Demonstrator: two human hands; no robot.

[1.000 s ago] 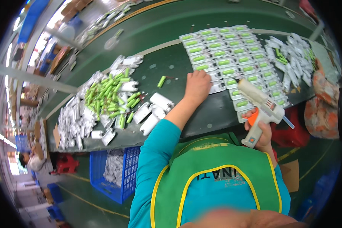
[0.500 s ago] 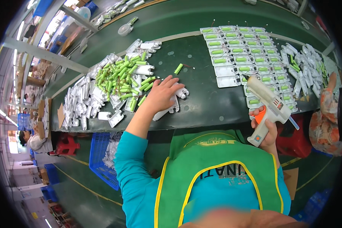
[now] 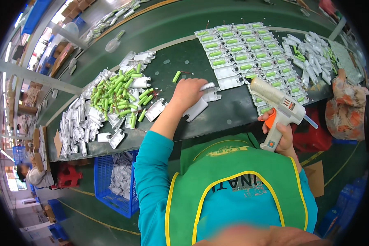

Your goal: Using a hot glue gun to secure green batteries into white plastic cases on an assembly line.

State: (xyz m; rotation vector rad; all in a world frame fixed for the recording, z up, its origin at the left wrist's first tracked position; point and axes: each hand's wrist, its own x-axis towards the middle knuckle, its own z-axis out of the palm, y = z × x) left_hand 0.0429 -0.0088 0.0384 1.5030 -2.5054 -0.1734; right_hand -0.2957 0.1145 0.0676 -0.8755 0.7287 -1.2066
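Note:
My left hand point(image 3: 187, 94) rests on the dark green table point(image 3: 180, 53), its fingers closed around a white plastic case point(image 3: 208, 86). More white cases point(image 3: 197, 108) lie right beside it. My right hand point(image 3: 282, 134) grips a cream glue gun point(image 3: 278, 107) with an orange trigger, held just off the table's front edge, nozzle pointing toward the rows of filled cases. Those cases point(image 3: 250, 57), each with a green cell inside, lie in neat rows at the centre right. A loose green cell point(image 3: 176, 76) lies just beyond my left hand.
A heap of green cells point(image 3: 119, 92) and white cases point(image 3: 80, 123) covers the table's left part. More loose cases point(image 3: 311, 51) lie at the far right. A blue crate point(image 3: 115, 184) of parts stands under the table. A person in patterned clothing point(image 3: 345, 106) sits at the right.
My left hand went from the filled rows left to the loose cases, then came back a little with a white case in it. The glue gun stayed in my right hand.

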